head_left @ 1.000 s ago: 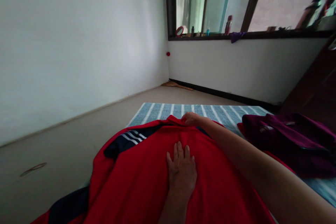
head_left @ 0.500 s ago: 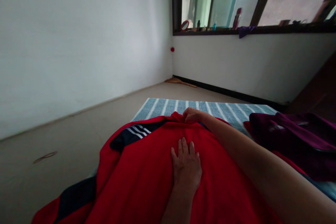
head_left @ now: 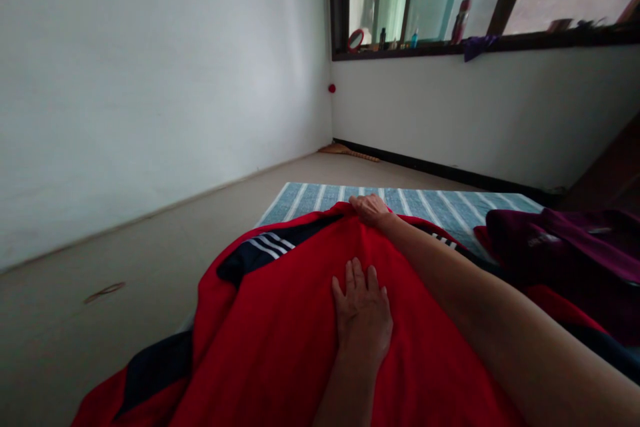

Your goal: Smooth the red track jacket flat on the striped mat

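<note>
A red jacket with navy panels and white stripes lies spread over a blue-and-white striped cloth. My left hand rests flat on the middle of the jacket, fingers spread. At the jacket's far edge, near the collar, my right hand is closed on the red fabric, its forearm reaching in from the right. One sleeve hangs out to the lower left, and the jacket's lower part runs out of view.
Dark purple folded clothing lies on the right. A thin loop is on the floor at left. A broom lies in the far corner. Small bottles and a round mirror stand on the windowsill.
My right hand has turned slightly over the collar edge, drawing the fabric there. White stripes now show on the jacket's right side. My left hand stays flat; the view has shifted a little.
</note>
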Action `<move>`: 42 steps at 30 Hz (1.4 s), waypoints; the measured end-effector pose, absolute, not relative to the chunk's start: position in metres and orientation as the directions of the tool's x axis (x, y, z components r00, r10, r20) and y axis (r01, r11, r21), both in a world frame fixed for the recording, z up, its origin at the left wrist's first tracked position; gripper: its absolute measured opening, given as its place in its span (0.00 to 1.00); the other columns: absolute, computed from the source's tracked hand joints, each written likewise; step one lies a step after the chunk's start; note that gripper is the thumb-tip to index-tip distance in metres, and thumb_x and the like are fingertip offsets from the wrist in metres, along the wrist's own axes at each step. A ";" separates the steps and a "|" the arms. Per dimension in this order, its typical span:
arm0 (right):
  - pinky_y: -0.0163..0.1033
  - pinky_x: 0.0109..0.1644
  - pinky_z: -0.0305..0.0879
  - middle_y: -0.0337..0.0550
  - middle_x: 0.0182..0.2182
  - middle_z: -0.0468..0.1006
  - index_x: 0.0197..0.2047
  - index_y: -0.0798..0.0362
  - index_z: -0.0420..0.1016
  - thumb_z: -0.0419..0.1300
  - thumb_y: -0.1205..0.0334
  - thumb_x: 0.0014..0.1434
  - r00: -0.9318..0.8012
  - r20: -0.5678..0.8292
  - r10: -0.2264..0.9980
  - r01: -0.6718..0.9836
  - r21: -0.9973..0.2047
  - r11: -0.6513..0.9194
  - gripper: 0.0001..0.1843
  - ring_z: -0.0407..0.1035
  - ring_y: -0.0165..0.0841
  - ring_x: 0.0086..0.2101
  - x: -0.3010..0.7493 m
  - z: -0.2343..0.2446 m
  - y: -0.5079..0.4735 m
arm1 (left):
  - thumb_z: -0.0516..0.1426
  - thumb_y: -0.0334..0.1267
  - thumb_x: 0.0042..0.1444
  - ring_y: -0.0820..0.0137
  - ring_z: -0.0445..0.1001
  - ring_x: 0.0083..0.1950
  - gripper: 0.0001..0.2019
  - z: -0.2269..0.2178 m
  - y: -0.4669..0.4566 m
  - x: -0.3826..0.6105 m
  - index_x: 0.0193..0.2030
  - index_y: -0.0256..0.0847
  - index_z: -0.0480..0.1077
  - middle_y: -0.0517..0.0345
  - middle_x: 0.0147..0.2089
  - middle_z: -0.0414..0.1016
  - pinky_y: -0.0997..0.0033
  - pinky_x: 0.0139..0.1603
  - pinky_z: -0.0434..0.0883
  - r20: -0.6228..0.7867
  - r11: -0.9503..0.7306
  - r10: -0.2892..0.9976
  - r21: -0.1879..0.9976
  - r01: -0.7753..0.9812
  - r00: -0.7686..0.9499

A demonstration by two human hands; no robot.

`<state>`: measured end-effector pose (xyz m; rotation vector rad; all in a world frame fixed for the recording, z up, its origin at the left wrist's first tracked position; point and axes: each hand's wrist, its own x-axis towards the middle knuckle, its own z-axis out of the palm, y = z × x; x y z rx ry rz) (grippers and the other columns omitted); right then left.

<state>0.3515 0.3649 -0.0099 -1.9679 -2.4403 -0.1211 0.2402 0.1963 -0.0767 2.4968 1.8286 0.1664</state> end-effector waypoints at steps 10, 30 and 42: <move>0.41 0.51 0.58 0.53 0.45 0.73 0.46 0.55 0.72 0.45 0.67 0.67 -0.285 0.203 0.937 0.955 -0.019 0.295 0.15 0.65 0.39 0.47 0.335 -0.047 0.312 | 0.41 0.39 0.65 0.56 0.46 0.71 0.25 -0.081 0.197 0.240 0.68 0.40 0.54 0.41 0.70 0.48 0.42 0.66 0.48 0.105 -0.317 0.947 0.142 0.938 0.304; 0.45 0.59 0.53 0.52 0.55 0.67 0.57 0.56 0.65 0.51 0.55 0.66 -0.170 0.182 0.969 0.940 -0.266 0.215 0.20 0.60 0.39 0.55 0.343 -0.054 0.294 | 0.39 0.39 0.65 0.56 0.48 0.70 0.25 -0.062 0.202 0.239 0.67 0.40 0.54 0.41 0.70 0.48 0.42 0.64 0.50 0.051 -0.315 0.948 0.035 0.948 0.313; 0.36 0.51 0.61 0.46 0.43 0.74 0.46 0.52 0.70 0.49 0.64 0.64 -0.186 0.201 0.962 0.908 -0.339 0.246 0.11 0.68 0.35 0.44 0.351 -0.033 0.146 | 0.40 0.39 0.64 0.57 0.44 0.72 0.26 -0.051 0.205 0.239 0.68 0.41 0.53 0.43 0.72 0.44 0.45 0.65 0.50 -0.030 -0.317 0.948 0.012 0.948 0.317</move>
